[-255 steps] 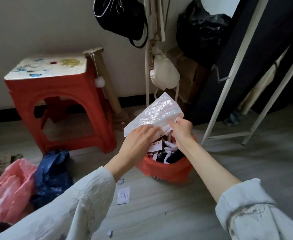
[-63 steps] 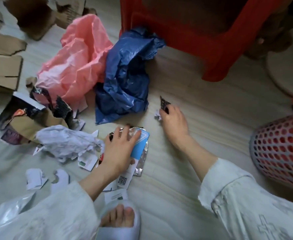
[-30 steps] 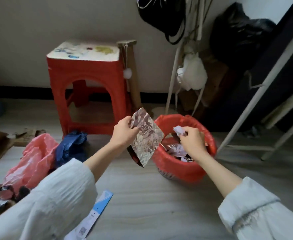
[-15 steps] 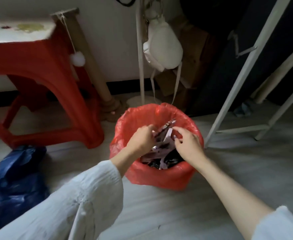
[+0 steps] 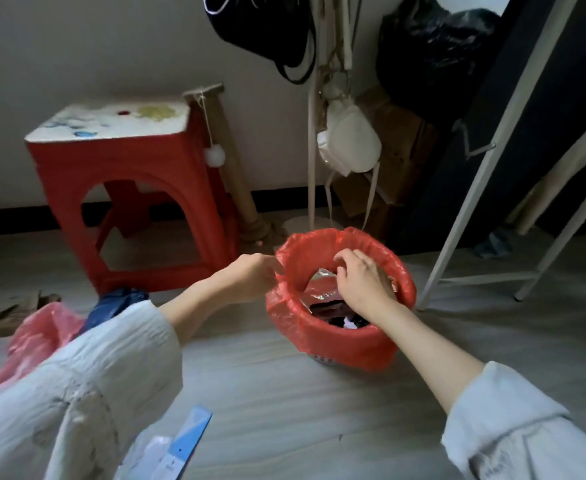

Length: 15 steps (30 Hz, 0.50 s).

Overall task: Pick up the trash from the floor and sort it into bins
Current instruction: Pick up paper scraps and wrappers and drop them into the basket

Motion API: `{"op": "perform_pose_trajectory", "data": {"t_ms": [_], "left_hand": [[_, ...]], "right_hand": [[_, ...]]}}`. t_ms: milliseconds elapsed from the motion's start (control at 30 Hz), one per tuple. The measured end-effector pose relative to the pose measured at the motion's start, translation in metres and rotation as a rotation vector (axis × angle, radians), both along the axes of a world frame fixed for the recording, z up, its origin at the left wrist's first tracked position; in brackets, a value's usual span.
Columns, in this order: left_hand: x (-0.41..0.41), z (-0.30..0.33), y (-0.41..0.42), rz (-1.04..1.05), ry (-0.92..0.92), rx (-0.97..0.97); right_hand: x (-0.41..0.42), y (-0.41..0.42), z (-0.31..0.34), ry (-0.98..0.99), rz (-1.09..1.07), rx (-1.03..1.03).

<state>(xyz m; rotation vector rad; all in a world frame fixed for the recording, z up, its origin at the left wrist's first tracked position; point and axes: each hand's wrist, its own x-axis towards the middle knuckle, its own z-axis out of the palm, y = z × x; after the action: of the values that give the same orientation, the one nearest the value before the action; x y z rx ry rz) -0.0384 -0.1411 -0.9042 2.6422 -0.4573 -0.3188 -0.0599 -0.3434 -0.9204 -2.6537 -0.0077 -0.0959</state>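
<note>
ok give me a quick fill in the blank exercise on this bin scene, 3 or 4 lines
1. The bin is lined with a plastic bag coloured ____.
2. The right hand reaches down into the ____.
3. The left hand touches the bin liner at its ____.
4. A white pompom hangs on a string beside the red ____.

Missing words: red; bin; rim; stool
</note>
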Motion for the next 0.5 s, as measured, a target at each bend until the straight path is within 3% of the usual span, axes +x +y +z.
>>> {"op": "perform_pose_trajectory", "data": {"t_ms": [233,400,500], "left_hand": [[-0.067,-0.003,0.088,0.137,0.089,-0.023],[-0.109,-0.069,0.151,0.272,0.267,-0.081],[-0.133,-0.124,0.182,0.295,0.393,-0.005]], "right_hand": [[-0.041,0.1,-0.015,0.147,0.293,-0.015],[-0.082,0.159,-0.083,0.349,0.474,-0.093],[-0.097,0.186,-0.126,0.437,0.563,-0.149]]}}
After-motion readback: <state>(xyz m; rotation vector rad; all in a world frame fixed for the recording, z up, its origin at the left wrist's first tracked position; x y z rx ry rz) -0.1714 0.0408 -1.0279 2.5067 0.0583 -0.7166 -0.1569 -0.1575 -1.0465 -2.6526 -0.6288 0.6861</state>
